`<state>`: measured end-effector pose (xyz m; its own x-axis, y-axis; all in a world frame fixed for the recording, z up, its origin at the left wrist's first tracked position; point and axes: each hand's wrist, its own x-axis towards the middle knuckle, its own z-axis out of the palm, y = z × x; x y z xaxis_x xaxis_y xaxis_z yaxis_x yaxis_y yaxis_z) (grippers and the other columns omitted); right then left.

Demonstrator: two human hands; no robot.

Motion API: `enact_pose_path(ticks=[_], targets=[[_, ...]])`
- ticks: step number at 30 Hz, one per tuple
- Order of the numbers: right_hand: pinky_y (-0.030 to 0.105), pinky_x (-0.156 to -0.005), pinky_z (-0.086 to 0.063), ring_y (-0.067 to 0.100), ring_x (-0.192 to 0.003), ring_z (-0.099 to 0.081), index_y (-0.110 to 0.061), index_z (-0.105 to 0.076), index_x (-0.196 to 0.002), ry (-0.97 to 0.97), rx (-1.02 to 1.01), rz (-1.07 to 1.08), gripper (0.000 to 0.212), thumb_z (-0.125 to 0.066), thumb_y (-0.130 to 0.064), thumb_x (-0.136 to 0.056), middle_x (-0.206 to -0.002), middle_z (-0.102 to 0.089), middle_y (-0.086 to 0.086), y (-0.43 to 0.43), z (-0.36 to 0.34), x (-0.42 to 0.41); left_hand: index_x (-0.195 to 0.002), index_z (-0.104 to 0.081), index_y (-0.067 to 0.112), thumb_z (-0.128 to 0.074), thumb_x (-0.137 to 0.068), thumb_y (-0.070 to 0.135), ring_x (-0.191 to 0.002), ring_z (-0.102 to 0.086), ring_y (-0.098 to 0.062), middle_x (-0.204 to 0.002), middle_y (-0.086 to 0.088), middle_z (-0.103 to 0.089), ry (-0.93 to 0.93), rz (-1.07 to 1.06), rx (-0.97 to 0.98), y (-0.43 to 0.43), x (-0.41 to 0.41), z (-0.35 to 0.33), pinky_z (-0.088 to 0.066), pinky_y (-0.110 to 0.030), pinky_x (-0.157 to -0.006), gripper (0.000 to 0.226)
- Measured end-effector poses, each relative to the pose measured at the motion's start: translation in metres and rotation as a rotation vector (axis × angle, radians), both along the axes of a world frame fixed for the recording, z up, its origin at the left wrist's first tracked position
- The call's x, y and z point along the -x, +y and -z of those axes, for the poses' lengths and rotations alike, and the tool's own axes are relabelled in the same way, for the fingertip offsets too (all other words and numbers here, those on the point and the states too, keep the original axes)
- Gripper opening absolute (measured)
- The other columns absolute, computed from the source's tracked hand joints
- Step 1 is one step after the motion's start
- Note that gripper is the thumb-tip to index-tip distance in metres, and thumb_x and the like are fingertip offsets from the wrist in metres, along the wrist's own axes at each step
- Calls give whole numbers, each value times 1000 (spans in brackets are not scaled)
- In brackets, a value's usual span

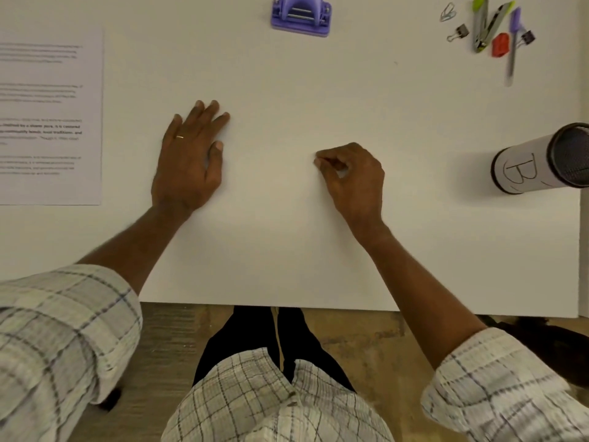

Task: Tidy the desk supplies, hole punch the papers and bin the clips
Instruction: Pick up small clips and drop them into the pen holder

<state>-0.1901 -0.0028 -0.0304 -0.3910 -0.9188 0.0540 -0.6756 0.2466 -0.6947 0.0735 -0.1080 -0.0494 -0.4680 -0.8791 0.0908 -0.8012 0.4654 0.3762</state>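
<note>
White desk (pixel 287 256), brown floor below. Person at the near edge, checked sleeves rolled back. Judged from the layout, no step of the task is done yet.

Left hand (pixel 188 157): flat on the desk, fingers straight, slightly spread, holding nothing. Right hand (pixel 353 177): fingers curled under, thumb against fingertips, tips on the desk, nothing visible in the pinch. Both hands sit mid-desk, well apart from every item, which reads as a rest pose before a first reach.

Layout looks sorted by job.
- Papers (pixel 51 116): left edge, printed side up, partly out of frame. Cannot tell whether one sheet or a stack. No holes along the edges in view.
- Hole punch (pixel 301 15): purple, far edge, centre, between the papers and the clutter.
- Far right heap: wire paper clip (pixel 447 11), two black binder clips (pixel 459 31), green-and-grey tool (pixel 484 27), red piece (pixel 500 44), purple pen (pixel 513 43). Several touch or overlap.
- Black mesh cup (pixel 526 169): right edge, paper label marked "B", on the right hand's side. Probably the bin for the clips.
</note>
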Motion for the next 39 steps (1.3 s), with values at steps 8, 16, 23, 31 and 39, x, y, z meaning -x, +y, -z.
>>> enact_pose_path(ticks=[8, 16, 23, 31, 39], targets=[[8, -77, -49, 0, -79, -66, -22, -75, -103, -155, -36, 71, 21, -78, -32, -85, -90, -72, -14, -4, 4, 7, -159, -43, 20, -40, -108, 20, -161, -27, -18, -169, 0, -37, -1, -3, -5, 1, 1, -3, -16, -44, -133, 51], [8, -74, -47, -6, -76, -61, -25, -78, -102, 9, -7, -23, 16, -72, -35, -91, -92, -69, -11, -7, 6, 6, -159, -42, 21, -38, -109, 21, -161, -25, -16, -170, 2, -36, -5, -9, -5, 1, 0, -1, -15, -43, -134, 50], [25, -53, -37, 9, -85, -56, -26, -69, -91, 388, 5, -347, 15, -58, -35, -98, -93, -62, -10, -29, 4, 19, -159, -42, 21, -37, -109, 22, -161, -25, -16, -170, 2, -36, -8, -6, 8, 1, -1, 1, -16, -43, -134, 50], [34, -57, -41, 23, -85, -55, -10, -64, -95, 624, -40, -430, 29, -43, -27, -107, -94, -60, 5, -36, 6, 16, -159, -42, 22, -36, -109, 22, -161, -25, -16, -170, 2, -36, -6, -8, -4, 1, -1, -1, -15, -43, -134, 51], [32, -81, -55, 12, -92, -64, -8, -66, -105, -380, -91, 153, 20, -52, -21, -104, -100, -68, 2, -16, -28, 38, -159, -43, 21, -37, -109, 22, -161, -26, -16, -169, 1, -37, 4, -6, -3, 0, -1, 1, -15, -42, -134, 50]])
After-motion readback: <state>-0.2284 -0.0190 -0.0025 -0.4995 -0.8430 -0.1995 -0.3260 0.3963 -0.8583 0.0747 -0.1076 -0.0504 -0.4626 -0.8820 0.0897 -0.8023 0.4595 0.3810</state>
